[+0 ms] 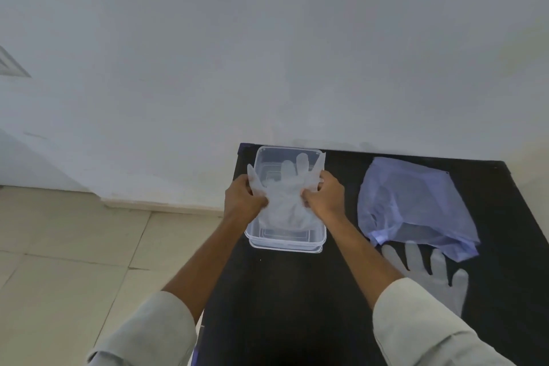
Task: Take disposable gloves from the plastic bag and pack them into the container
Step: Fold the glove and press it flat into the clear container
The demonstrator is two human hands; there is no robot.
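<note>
A clear rectangular plastic container (pixel 285 242) stands at the far left of the black table. Over its open top I hold a translucent white disposable glove (pixel 286 197), fingers pointing away from me. My left hand (pixel 243 199) grips the glove's left edge and my right hand (pixel 325 194) grips its right edge. A bluish plastic bag (pixel 413 205) lies flat to the right of the container. A second white glove (pixel 430 270) lies on the table in front of the bag, partly under my right sleeve.
The black table (pixel 297 291) stands against a white wall (pixel 267 53). Its left edge runs close to the container, with beige floor tiles (pixel 74 246) below. My pale sleeves cover the near part of the table.
</note>
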